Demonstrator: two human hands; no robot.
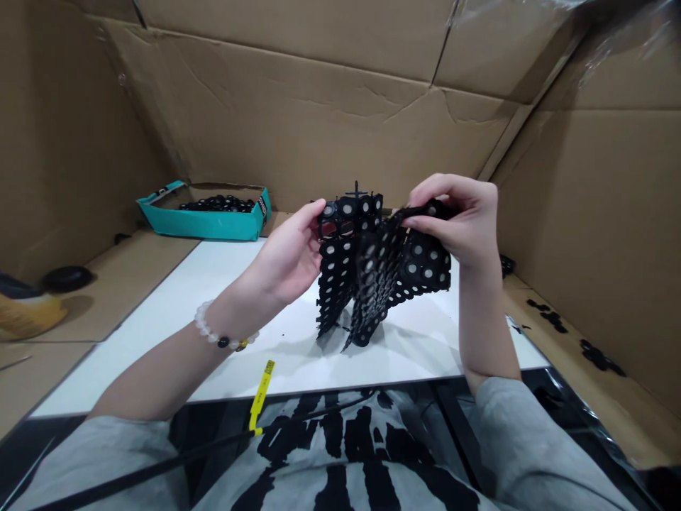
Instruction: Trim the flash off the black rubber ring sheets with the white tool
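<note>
In front of me, raised over the white board [213, 312], is a folded black sheet with rows of round holes [377, 270]. Its panels hang down in several folds. My left hand [295, 255] grips the sheet's left edge, thumb on top and the other fingers partly behind it. At the upper right, my right hand [457, 213] pinches a bunched edge between thumb and fingers. A thin black cross-shaped bit sticks up from the top of the sheet. The lower corners hang close to the board; whether they touch it I cannot tell.
A teal open box [207, 221] with black perforated pieces stands at the back left. Further left are a yellow container [29, 312] and a black round lid [67, 278]. Small black scraps [601, 357] lie along the right side. Cardboard walls [319, 121] enclose the area.
</note>
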